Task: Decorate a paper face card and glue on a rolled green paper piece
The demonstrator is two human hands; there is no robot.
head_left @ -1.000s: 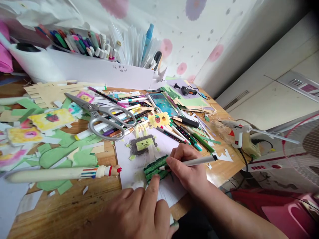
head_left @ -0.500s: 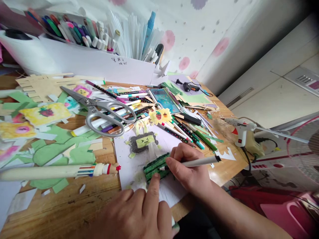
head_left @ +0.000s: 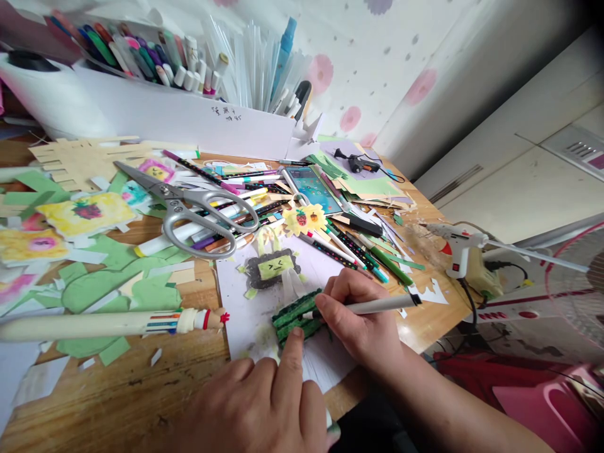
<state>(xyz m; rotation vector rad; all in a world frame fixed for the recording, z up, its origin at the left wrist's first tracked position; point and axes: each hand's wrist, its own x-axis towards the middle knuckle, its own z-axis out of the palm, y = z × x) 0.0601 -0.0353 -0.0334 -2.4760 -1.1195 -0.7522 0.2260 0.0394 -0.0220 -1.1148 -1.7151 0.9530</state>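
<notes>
A dark green striped piece of paper [head_left: 295, 314] lies tilted on a white sheet [head_left: 238, 314]. My right hand [head_left: 361, 314] grips a white marker [head_left: 377, 306] with a black end, its tip touching the green piece. Pressing on that piece is the index finger of my left hand [head_left: 264, 402]; the other fingers are curled. A small white-and-green object [head_left: 333, 431] peeks out beside them, mostly hidden. Just above on the sheet is a black-and-green cutout [head_left: 274, 267] with a drawn face. A yellow cutout [head_left: 304, 220] with painted fruit lies behind it.
Grey scissors [head_left: 202, 214] rest on scattered markers and paper scraps. A thick cream multicolour pen [head_left: 113, 324] lies at the left. A white box [head_left: 189, 119] of markers stands behind. At the right edge is a glue gun [head_left: 465, 245], near a phone [head_left: 314, 189].
Both hands keep nearly the same place. The marker tip has shifted very slightly on the green piece, and the view has moved a touch.
</notes>
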